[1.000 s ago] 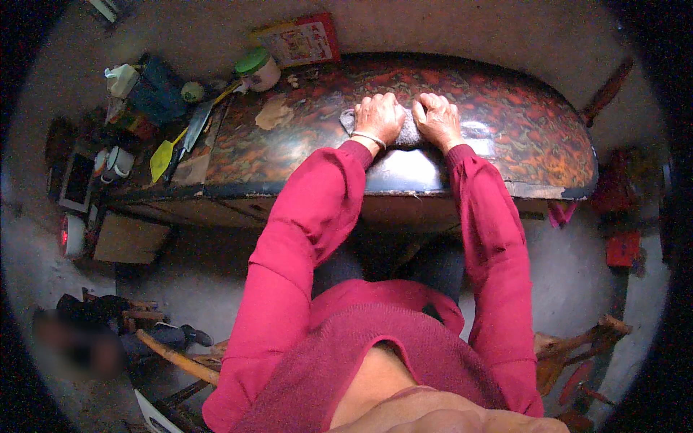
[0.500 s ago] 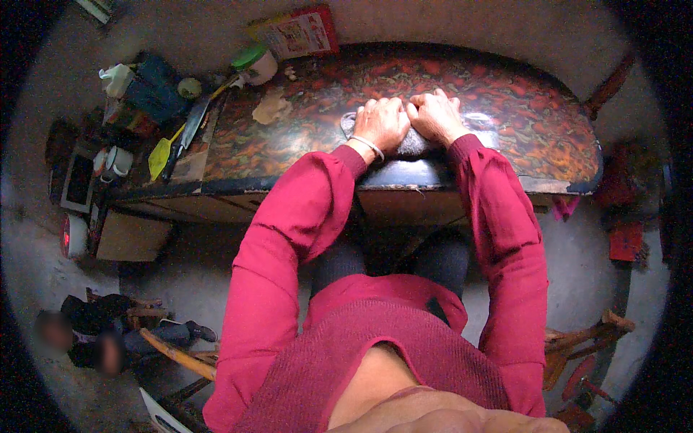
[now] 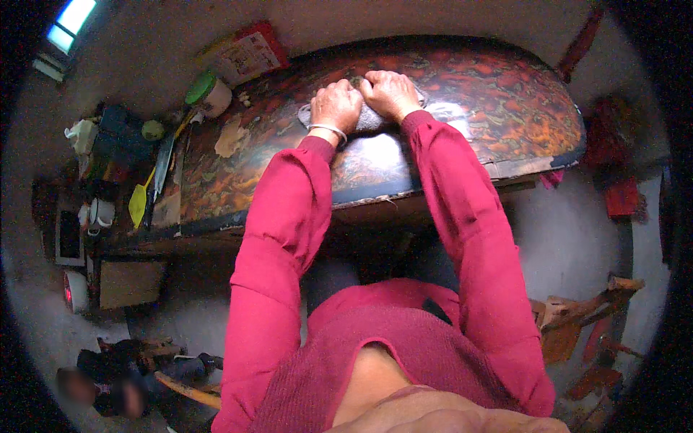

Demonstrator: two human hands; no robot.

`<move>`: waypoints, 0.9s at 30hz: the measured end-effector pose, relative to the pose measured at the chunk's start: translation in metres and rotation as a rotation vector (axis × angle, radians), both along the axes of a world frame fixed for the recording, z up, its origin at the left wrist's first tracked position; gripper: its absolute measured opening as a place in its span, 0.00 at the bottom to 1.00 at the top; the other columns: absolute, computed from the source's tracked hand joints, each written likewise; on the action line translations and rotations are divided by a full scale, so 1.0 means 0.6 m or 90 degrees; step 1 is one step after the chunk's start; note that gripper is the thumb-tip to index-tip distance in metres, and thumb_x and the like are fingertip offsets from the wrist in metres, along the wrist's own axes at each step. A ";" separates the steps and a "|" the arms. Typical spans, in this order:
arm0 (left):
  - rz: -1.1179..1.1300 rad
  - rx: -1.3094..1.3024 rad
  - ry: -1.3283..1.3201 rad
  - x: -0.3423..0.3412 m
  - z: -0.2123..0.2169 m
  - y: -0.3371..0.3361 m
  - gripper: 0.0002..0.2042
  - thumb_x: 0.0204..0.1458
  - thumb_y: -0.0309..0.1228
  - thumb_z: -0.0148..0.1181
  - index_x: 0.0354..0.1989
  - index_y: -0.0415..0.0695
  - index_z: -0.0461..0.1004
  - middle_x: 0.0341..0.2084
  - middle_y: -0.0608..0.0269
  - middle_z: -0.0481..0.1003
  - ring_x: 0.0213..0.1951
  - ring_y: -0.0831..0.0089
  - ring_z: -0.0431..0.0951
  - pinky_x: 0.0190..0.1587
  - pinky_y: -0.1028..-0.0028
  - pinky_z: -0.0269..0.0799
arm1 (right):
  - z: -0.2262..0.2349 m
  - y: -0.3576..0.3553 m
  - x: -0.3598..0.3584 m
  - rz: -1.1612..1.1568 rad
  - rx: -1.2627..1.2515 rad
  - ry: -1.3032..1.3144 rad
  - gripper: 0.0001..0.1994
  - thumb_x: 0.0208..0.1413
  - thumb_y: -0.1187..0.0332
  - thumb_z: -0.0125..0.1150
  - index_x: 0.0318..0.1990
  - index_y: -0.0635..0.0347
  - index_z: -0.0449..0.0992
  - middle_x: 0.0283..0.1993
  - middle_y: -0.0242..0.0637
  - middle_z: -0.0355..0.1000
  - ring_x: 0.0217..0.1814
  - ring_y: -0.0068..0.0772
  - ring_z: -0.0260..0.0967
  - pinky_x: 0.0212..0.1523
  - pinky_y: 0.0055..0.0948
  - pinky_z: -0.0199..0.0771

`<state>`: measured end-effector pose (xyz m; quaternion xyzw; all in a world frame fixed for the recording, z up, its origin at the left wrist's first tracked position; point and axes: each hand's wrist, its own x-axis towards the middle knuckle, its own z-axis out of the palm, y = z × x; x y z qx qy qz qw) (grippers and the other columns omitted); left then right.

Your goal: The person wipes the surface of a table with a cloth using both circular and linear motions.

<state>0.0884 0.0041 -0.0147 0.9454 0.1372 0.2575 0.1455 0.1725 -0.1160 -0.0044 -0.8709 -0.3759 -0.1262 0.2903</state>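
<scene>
A patterned red, green and black tabletop with a worn front edge lies ahead of me. Both my hands press a grey cloth against it, side by side and with arms stretched forward. My left hand, with a pale bangle at the wrist, is closed over the cloth's left part. Close beside it, my right hand has its fingers curled over the right part. Bits of the cloth show between the hands and past their outer sides; the fingertips are hidden. Bright glare lies on the surface just in front of the cloth.
Along the table's left end are a yellow spatula-like tool, a long knife, and a white tub with a green lid. A red-edged printed sheet leans behind. Wooden chair parts stand right; a person sits low at left.
My hands and the grey cloth have slid away from the front edge toward the table's far side. The whole view has also turned somewhat.
</scene>
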 end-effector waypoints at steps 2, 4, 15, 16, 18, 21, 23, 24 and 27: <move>0.002 0.005 0.006 -0.006 0.002 -0.007 0.16 0.51 0.41 0.45 0.32 0.42 0.75 0.32 0.44 0.76 0.37 0.45 0.75 0.43 0.51 0.69 | -0.005 -0.005 -0.007 -0.032 -0.004 -0.017 0.16 0.52 0.58 0.47 0.32 0.57 0.79 0.36 0.49 0.76 0.40 0.50 0.74 0.44 0.46 0.72; 0.004 -0.006 0.027 -0.015 0.004 -0.015 0.14 0.49 0.40 0.47 0.33 0.43 0.74 0.34 0.47 0.76 0.40 0.47 0.75 0.43 0.51 0.68 | -0.017 -0.011 -0.015 -0.044 0.022 -0.093 0.17 0.53 0.57 0.46 0.27 0.57 0.78 0.31 0.48 0.76 0.35 0.47 0.76 0.38 0.45 0.74; -0.075 0.018 -0.027 -0.096 0.004 -0.061 0.12 0.50 0.38 0.48 0.31 0.43 0.72 0.30 0.48 0.75 0.34 0.47 0.73 0.39 0.53 0.68 | 0.011 -0.072 -0.095 -0.010 -0.016 0.011 0.17 0.51 0.58 0.48 0.30 0.60 0.79 0.35 0.50 0.76 0.40 0.50 0.75 0.45 0.44 0.73; -0.080 0.017 -0.022 -0.099 0.005 -0.063 0.12 0.50 0.38 0.48 0.31 0.43 0.72 0.30 0.48 0.75 0.34 0.48 0.73 0.39 0.53 0.68 | 0.016 -0.075 -0.097 -0.007 -0.032 0.038 0.17 0.51 0.58 0.48 0.31 0.60 0.79 0.36 0.51 0.76 0.41 0.50 0.74 0.46 0.44 0.72; -0.091 0.012 -0.023 -0.099 0.001 -0.060 0.11 0.50 0.38 0.49 0.31 0.43 0.72 0.29 0.48 0.75 0.34 0.48 0.73 0.38 0.53 0.68 | 0.029 -0.074 -0.099 -0.005 -0.066 0.081 0.17 0.50 0.58 0.49 0.31 0.60 0.80 0.37 0.52 0.76 0.42 0.51 0.74 0.48 0.44 0.72; -0.087 -0.003 -0.015 -0.088 0.003 -0.055 0.10 0.47 0.38 0.51 0.28 0.45 0.73 0.29 0.51 0.76 0.35 0.50 0.74 0.38 0.53 0.68 | 0.044 -0.067 -0.090 -0.008 -0.105 0.122 0.17 0.50 0.57 0.49 0.33 0.59 0.80 0.39 0.54 0.75 0.44 0.52 0.73 0.49 0.43 0.71; -0.078 0.000 -0.018 -0.074 0.005 -0.051 0.11 0.47 0.38 0.50 0.28 0.45 0.73 0.29 0.50 0.76 0.35 0.50 0.75 0.39 0.53 0.69 | 0.036 -0.060 -0.074 -0.005 -0.084 0.111 0.17 0.51 0.57 0.49 0.34 0.60 0.80 0.37 0.54 0.75 0.44 0.54 0.73 0.49 0.44 0.71; -0.080 -0.001 -0.018 -0.065 0.004 -0.045 0.12 0.49 0.39 0.48 0.29 0.44 0.73 0.29 0.48 0.76 0.35 0.48 0.74 0.39 0.52 0.69 | 0.031 -0.052 -0.062 -0.018 -0.092 0.122 0.17 0.50 0.56 0.49 0.35 0.56 0.81 0.39 0.53 0.75 0.45 0.52 0.73 0.50 0.44 0.71; -0.076 -0.009 -0.012 -0.034 0.006 -0.027 0.13 0.49 0.39 0.47 0.30 0.42 0.73 0.31 0.45 0.76 0.35 0.46 0.75 0.41 0.52 0.69 | 0.031 -0.036 -0.037 -0.032 -0.070 0.109 0.18 0.50 0.55 0.49 0.36 0.56 0.81 0.40 0.51 0.75 0.45 0.52 0.73 0.51 0.44 0.71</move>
